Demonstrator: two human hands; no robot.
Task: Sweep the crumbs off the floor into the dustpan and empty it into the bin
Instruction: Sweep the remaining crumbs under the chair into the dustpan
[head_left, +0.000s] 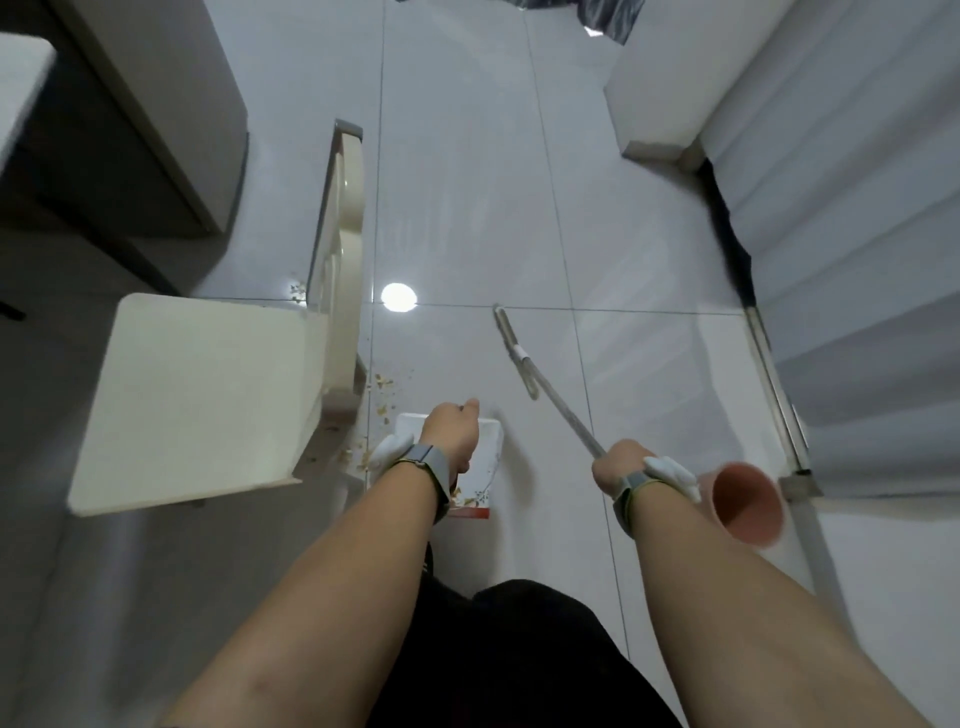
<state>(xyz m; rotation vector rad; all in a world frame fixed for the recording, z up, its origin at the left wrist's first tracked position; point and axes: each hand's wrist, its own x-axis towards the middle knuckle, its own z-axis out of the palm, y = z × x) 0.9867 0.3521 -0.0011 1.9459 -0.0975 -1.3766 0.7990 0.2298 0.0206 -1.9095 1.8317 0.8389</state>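
Crumbs (383, 396) lie left of the dustpan (485, 457), nearer the left hand (452, 434) gripping it; the right hand (618, 465) holds the broom handle (563, 410), angled forward-left.

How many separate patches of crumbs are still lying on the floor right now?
2. One small patch of tan crumbs sits far up beside the cream chair, near the tile seam. A larger scatter lies just left of the white dustpan. More may hide under the furniture.
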